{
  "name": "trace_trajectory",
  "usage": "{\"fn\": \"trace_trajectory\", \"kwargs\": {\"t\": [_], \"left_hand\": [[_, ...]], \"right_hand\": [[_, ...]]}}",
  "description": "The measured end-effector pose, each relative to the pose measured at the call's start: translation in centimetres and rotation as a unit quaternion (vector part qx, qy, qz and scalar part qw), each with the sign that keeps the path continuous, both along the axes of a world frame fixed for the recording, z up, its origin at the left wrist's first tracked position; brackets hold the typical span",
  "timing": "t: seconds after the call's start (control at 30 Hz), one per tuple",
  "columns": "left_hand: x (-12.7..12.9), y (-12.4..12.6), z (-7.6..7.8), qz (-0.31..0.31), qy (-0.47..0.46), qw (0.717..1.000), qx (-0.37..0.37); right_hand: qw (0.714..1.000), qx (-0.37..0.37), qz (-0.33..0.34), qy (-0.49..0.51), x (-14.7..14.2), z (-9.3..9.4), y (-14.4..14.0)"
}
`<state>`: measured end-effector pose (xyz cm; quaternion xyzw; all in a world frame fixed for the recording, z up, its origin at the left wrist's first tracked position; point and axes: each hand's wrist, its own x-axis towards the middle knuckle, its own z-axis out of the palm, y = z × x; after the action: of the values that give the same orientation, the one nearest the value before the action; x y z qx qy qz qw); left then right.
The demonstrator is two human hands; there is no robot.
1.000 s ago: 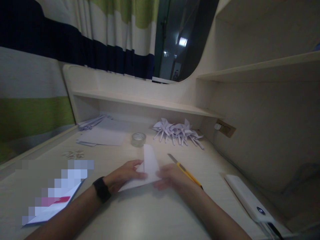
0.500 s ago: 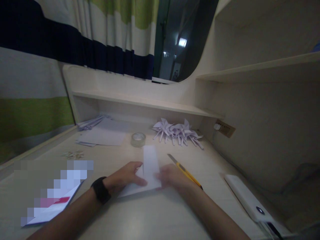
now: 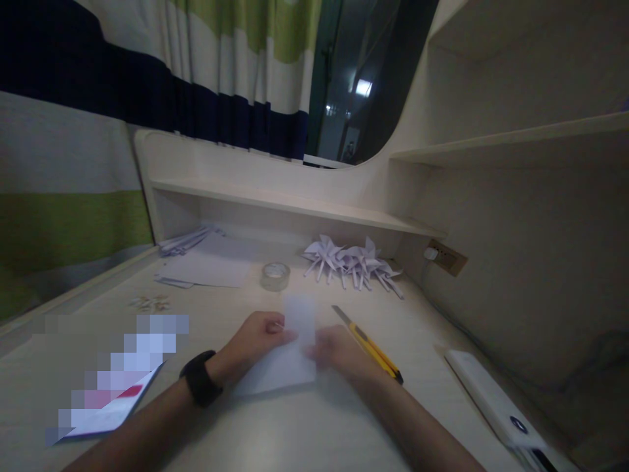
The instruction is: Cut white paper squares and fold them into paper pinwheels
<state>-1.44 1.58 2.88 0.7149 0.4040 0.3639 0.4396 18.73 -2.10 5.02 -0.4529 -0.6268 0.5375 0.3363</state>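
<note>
Both hands, left hand [image 3: 258,335] and right hand [image 3: 337,351], pinched a white paper sheet [image 3: 289,357] flat against the desk [image 3: 304,426], apparently steadying a fold.

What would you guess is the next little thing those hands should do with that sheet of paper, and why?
Probably press the fold flat. Both the left hand and the right hand pinch the white paper on the desk, and its upper flap stands raised between them, not creased down. The row of folded paper shapes behind suggests further folds follow.
</note>
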Motion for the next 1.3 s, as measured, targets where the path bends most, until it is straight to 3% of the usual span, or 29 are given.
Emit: {"fn": "trace_trajectory", "kwargs": {"t": [0.27,0.47,0.57,0.7,0.9,1.07,1.3], "left_hand": [[0.1,-0.6,0.3,-0.04,0.073,0.993,0.08],[0.0,-0.7,0.6,-0.053,0.082,0.992,0.078],[-0.1,-0.9,0.8,-0.06,0.089,0.989,0.101],[-0.1,-1.9,1.6,-0.049,0.127,0.972,0.193],[0.1,-3.5,2.4,-0.045,0.165,0.932,0.319],[0.1,-4.0,2.8,-0.065,0.12,0.929,0.345],[0.1,-3.9,2.5,-0.052,0.148,0.922,0.355]], "right_hand": [[0.995,0.076,-0.066,-0.031,0.2,-0.7,0.3],[0.992,0.101,-0.071,-0.008,0.3,-1.2,0.5],[0.984,0.147,-0.09,-0.042,0.4,-0.7,0.4],[0.97,0.219,-0.099,-0.04,0.9,0.6,-0.3],[0.964,0.258,-0.062,-0.001,1.9,3.0,-1.6],[0.958,0.283,-0.055,-0.008,2.1,4.0,-2.3],[0.958,0.276,-0.08,0.001,2.0,3.7,-2.2]]}}
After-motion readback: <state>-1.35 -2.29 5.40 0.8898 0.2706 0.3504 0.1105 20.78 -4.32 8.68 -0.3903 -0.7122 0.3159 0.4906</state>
